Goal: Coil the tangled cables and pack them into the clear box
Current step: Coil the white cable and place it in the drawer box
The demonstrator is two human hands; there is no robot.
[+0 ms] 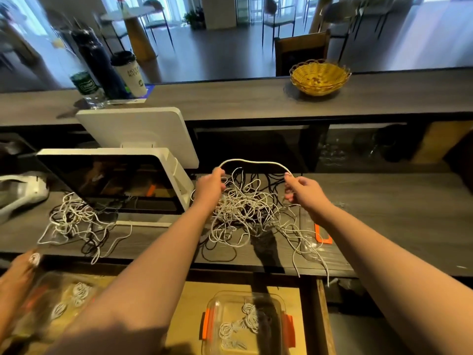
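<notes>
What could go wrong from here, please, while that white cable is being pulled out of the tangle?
1. The white cable held between the left hand and right hand still runs into the tangle; pulling may tighten knots.
2. Strands overhang the counter edge and could drag the pile off.

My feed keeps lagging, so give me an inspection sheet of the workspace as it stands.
Surface: dark wood counter, shelf below.
Job's things: clear box on the shelf, coiled white cables inside; lid on the counter.
Clutter: second tangle, screen, cup, basket.
Grippers: left hand and right hand each pinch one white cable.
Cables: main tangle, white and black.
Surroundings: another person's hand; chairs behind.
</notes>
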